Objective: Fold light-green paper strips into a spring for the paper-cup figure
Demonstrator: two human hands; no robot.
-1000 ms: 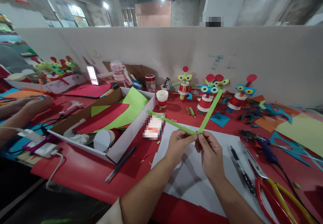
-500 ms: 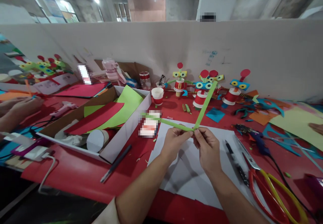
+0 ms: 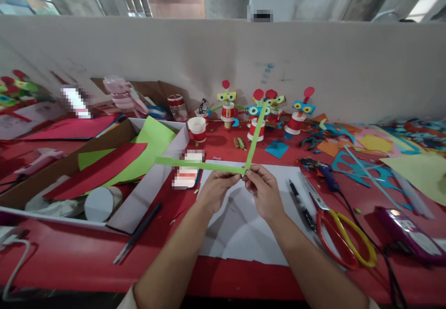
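Two arms of green paper strip [image 3: 202, 165] meet at a corner between my hands, one reaching left and the other rising up and away. My left hand [image 3: 216, 189] pinches the strip just left of that corner. At the corner itself, my right hand [image 3: 263, 190] has its thumb and fingers closed on the paper. Both hands are above a white sheet [image 3: 240, 234] on the red table. Whether the two arms are one folded strip or two joined strips, I cannot tell.
Left stands an open box [image 3: 146, 202] with coloured paper. A pen [image 3: 302, 207], scissors [image 3: 334, 225] and a glue gun [image 3: 320, 169] lie right. Paper-cup robots [image 3: 256, 125] and a white-and-red cup [image 3: 197, 129] stand behind. A dark pen [image 3: 139, 232] lies beside the box.
The view has turned to the right, so the table things sit further left in the picture. The strip's left arm looks straighter, and both hands keep their pinch near the corner.
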